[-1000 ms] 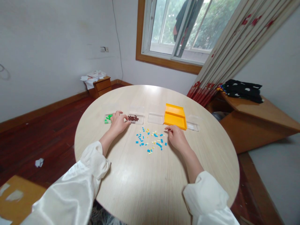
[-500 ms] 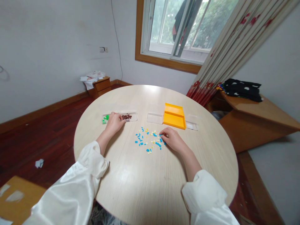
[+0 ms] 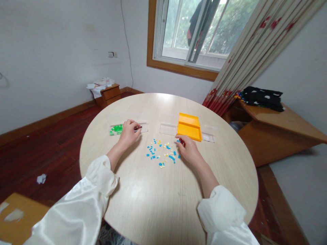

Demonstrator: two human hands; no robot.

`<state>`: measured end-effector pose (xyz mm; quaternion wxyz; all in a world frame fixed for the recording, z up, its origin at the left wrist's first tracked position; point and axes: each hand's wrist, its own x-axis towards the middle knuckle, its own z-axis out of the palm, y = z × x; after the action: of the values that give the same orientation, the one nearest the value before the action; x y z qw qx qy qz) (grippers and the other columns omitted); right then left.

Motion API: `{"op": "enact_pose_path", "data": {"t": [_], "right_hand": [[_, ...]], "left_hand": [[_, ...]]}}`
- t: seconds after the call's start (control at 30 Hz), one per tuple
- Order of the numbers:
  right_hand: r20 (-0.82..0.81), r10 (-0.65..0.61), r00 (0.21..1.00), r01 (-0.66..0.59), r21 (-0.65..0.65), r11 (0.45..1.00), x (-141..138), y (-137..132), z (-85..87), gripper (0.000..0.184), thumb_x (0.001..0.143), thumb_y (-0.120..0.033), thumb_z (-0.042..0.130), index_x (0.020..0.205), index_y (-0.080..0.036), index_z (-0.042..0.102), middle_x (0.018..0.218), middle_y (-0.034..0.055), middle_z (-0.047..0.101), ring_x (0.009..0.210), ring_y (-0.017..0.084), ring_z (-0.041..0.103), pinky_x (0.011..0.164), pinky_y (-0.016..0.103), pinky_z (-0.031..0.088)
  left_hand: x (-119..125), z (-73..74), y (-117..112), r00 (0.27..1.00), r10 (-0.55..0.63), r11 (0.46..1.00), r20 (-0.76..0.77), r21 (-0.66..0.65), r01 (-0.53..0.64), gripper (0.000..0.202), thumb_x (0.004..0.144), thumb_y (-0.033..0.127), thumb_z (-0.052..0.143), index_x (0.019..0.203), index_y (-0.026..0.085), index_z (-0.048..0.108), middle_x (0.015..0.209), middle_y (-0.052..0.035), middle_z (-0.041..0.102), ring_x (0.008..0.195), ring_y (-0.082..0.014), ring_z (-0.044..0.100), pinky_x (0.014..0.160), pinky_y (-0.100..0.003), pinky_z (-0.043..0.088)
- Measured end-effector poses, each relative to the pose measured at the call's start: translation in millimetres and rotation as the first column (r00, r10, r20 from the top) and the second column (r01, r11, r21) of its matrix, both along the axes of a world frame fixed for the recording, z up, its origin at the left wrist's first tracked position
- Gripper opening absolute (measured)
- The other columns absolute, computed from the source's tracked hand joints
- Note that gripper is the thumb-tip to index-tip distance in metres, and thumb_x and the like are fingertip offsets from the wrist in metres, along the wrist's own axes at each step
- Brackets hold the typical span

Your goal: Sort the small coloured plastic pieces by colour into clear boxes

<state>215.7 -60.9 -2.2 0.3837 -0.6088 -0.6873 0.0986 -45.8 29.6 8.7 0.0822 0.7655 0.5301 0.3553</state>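
My left hand [image 3: 129, 133] is curled over a long clear plastic box [image 3: 144, 128], its fingertips at the small brown bricks [image 3: 138, 128], which it mostly covers. What it grips, if anything, is hidden. Small green bricks [image 3: 117, 128] fill the left part of that box. My right hand [image 3: 188, 149] pinches a small blue brick [image 3: 178, 141] between thumb and fingers, slightly above the table. To its left, blue bricks [image 3: 153, 157] lie scattered among small pale-yellow pieces [image 3: 166, 154].
Beyond my right hand stand an open yellow case [image 3: 189, 131] and two clear boxes, one to its left [image 3: 168, 128] and one to its right [image 3: 208, 137]. All rest on a round wooden table [image 3: 153, 197]. A wooden cabinet [image 3: 276, 136] stands at the right.
My left hand has shifted right along the box, exposing more green bricks and covering most of the brown ones. My right hand has moved slightly away from me, with a blue brick at its fingertips.
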Motion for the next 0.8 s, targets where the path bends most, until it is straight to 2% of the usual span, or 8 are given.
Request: {"op": "enact_pose_path", "data": {"t": [0.07,0.17,0.3,0.47,0.63,0.8], "right_hand": [[0.003,0.004,1.000,-0.004,-0.004,1.000,0,0,-0.3,0.019,0.077,-0.020,0.048,0.087,-0.017,0.063,0.085,0.0080,0.066,0.078,0.019,0.058,0.075,0.034,0.045],[-0.004,-0.013,1.000,0.013,-0.085,0.996,0,-1,2.0,0.014,0.076,-0.020,0.050,0.080,-0.016,0.062,0.075,0.0048,0.064,0.069,0.017,0.057,0.069,0.031,0.045],[0.019,0.011,1.000,-0.008,-0.156,0.988,-2,-5,10.9,0.014,0.076,-0.019,0.050,0.079,-0.015,0.063,0.068,0.0025,0.063,0.063,0.014,0.055,0.063,0.026,0.042],[0.077,0.083,0.994,-0.059,-0.268,0.962,-5,-11,22.8,0.018,0.078,-0.017,0.049,0.078,-0.015,0.066,0.070,0.0044,0.067,0.065,0.015,0.057,0.063,0.025,0.041],[0.113,0.087,0.990,-0.043,-0.344,0.938,-4,-13,24.8,0.012,0.073,-0.019,0.056,0.066,-0.016,0.065,0.060,0.0021,0.064,0.057,0.014,0.055,0.059,0.024,0.040],[0.141,0.051,0.989,0.005,-0.371,0.929,-3,-11,20.0,0.010,0.071,-0.020,0.062,0.061,-0.017,0.064,0.060,0.0033,0.065,0.057,0.015,0.056,0.056,0.024,0.039]], "left_hand": [[7,1.9,-6,0.989,-0.142,0.989,0.042,-0.034,0.143,0.016,0.079,0.021,0.049,0.080,0.015,0.064,0.088,-0.0074,0.059,0.086,-0.0189,0.054,0.082,-0.033,0.043],[14,3.4,-13,0.942,-0.333,0.934,0.049,-0.122,0.337,0.016,0.078,0.021,0.049,0.078,0.015,0.064,0.079,-0.0060,0.062,0.073,-0.0157,0.055,0.073,-0.030,0.044],[14,5.5,-18,0.874,-0.484,0.841,0.038,-0.254,0.477,0.016,0.076,0.021,0.052,0.075,0.015,0.066,0.072,-0.0054,0.063,0.065,-0.0139,0.053,0.064,-0.027,0.042],[8,8.6,-19,0.833,-0.551,0.758,0.045,-0.391,0.523,0.017,0.073,0.021,0.054,0.079,0.015,0.068,0.070,-0.0044,0.065,0.060,-0.0126,0.053,0.058,-0.025,0.041],[5,11.8,-19,0.824,-0.564,0.715,0.055,-0.466,0.521,0.015,0.066,0.026,0.062,0.077,0.017,0.069,0.062,0.0000,0.061,0.055,-0.0114,0.050,0.053,-0.022,0.039],[6,10.1,-18,0.811,-0.582,0.695,0.064,-0.479,0.536,0.009,0.065,0.018,0.060,0.071,0.017,0.066,0.061,0.0006,0.060,0.054,-0.0113,0.051,0.054,-0.022,0.039]]}}
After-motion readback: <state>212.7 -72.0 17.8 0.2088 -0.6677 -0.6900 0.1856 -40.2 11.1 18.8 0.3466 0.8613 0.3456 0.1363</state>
